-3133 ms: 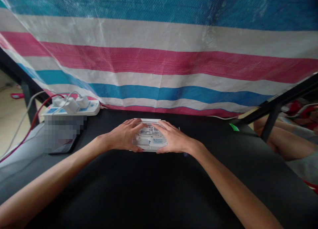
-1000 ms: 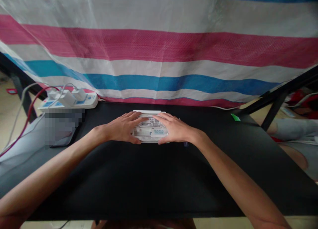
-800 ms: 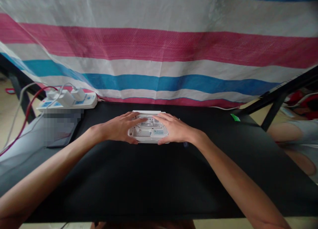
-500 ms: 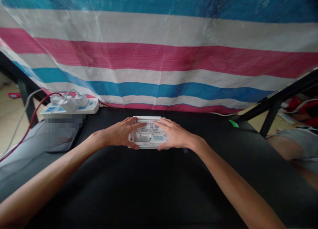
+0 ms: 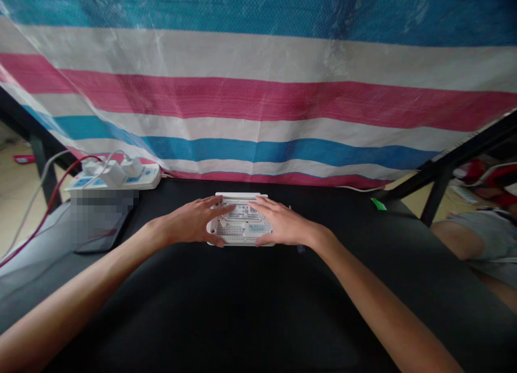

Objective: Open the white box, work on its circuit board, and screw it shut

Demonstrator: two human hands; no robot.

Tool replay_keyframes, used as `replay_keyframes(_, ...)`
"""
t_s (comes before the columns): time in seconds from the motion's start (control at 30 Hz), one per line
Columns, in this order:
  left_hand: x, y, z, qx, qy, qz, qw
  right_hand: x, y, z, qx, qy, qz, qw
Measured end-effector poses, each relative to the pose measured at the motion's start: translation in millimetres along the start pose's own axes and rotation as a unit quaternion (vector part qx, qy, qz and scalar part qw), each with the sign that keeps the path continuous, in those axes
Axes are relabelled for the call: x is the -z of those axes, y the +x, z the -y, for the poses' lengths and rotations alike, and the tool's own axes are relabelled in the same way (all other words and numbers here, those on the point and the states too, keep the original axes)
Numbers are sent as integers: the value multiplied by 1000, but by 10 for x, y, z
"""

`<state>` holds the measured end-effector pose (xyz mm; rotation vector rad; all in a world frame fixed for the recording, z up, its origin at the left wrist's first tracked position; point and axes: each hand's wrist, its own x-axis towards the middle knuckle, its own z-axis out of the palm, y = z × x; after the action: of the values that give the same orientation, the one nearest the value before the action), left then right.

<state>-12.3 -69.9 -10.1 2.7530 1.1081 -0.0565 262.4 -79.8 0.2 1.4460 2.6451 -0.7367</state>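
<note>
A white router (image 5: 233, 230), vented and with printed labels on its upward face, lies at the middle of the black table. My left hand (image 5: 194, 219) grips its left end, thumb at the near edge and fingers over the top. On the opposite end my right hand (image 5: 285, 222) holds it the same way, its fingers reaching over the label. Parts of both ends are hidden under the hands. A small dark blue item (image 5: 301, 248), too small to name, pokes out beneath my right wrist.
A power strip (image 5: 151, 177) with several white plugs stands at the back left, cables running off leftward. In front of it lies a dark flat device (image 5: 117, 234), partly blurred out. A striped sheet (image 5: 258, 101) hangs behind the table (image 5: 202, 308). A green scrap (image 5: 378, 204) lies at right, near a person's leg (image 5: 460, 238).
The whole view has shifted slightly, so most things sit a little lower. Both hands keep their hold on the router, with hardly any movement of the fingers.
</note>
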Motion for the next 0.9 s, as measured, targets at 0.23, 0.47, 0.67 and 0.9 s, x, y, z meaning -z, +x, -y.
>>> replay_keyframes(0.23, 118, -10, -38, 38, -12, 27, 999, -3, -32, 43, -25, 1, 25, 999)
replay_keyframes(0.47, 95, 9, -56, 41, 16, 29, 999, -32, 52, 44, -28, 5, 35, 999)
replay_keyframes(0.67, -10, 34, -20, 47, 45, 7, 998, -40, 176, -63, -29, 10, 3, 1000)
replay_keyframes(0.9, -96, 44, 15, 18, 31, -25, 999, -37, 152, -82, 6, 31, -24, 999)
